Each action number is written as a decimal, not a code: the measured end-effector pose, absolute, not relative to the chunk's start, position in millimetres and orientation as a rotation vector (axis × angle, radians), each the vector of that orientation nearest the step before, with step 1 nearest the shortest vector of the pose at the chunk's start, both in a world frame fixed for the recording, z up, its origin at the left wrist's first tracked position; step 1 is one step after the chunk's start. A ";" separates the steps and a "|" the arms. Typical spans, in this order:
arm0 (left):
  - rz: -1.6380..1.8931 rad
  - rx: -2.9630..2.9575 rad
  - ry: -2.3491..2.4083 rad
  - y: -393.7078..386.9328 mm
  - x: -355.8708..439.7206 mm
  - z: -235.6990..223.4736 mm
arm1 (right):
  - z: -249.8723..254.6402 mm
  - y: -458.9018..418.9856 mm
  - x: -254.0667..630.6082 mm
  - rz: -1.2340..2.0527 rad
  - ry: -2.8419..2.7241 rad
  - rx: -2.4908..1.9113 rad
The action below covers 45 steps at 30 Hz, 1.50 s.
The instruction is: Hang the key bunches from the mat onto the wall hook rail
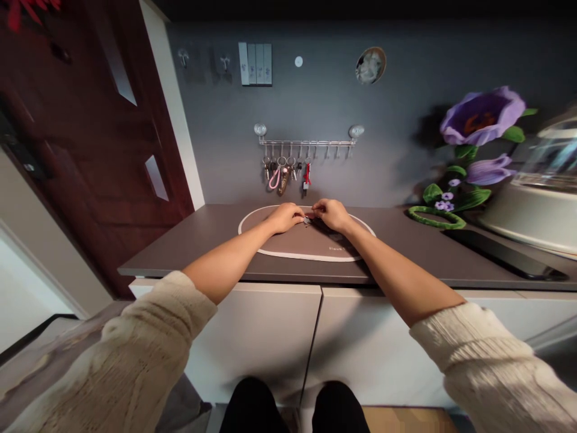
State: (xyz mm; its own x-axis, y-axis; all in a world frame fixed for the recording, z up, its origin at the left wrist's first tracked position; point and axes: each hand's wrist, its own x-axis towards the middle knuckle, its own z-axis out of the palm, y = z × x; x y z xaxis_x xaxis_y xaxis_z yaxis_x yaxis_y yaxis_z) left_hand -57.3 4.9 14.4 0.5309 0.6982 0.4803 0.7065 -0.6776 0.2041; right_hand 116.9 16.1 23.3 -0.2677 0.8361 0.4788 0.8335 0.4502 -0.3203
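Note:
Over the brown oval mat (288,243) with its pale rim, both of my hands are close together. My left hand (286,218) pinches a small silver metal piece (307,221), which looks like part of a key ring. My right hand (332,214) has its fingertips pressed together just right of that piece; what they hold is hidden. A dark shape lies under the right palm, too unclear to name. On the wall straight ahead, a clear hook rail (309,143) carries several key bunches (282,174), some with pink, brown and red tags.
The mat lies on a dark countertop (211,240) above white cabinet doors (256,337). To the right are purple artificial flowers (484,120), a black phone-like slab (505,254) and a white appliance with a clear top (536,204). A dark red door (108,150) stands at left.

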 end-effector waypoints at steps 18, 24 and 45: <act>-1.032 -2.624 -1.291 8.6 -55.4 17.8 | 23.9 18.2 113.0 0.031 -2.242 -1.197; -1.269 -2.613 -1.331 2.9 -52.9 23.0 | 24.5 16.1 111.8 0.154 -2.196 -1.128; -2.070 -2.621 -1.494 12.3 -50.7 19.9 | 27.1 13.8 108.4 0.777 -1.824 -0.804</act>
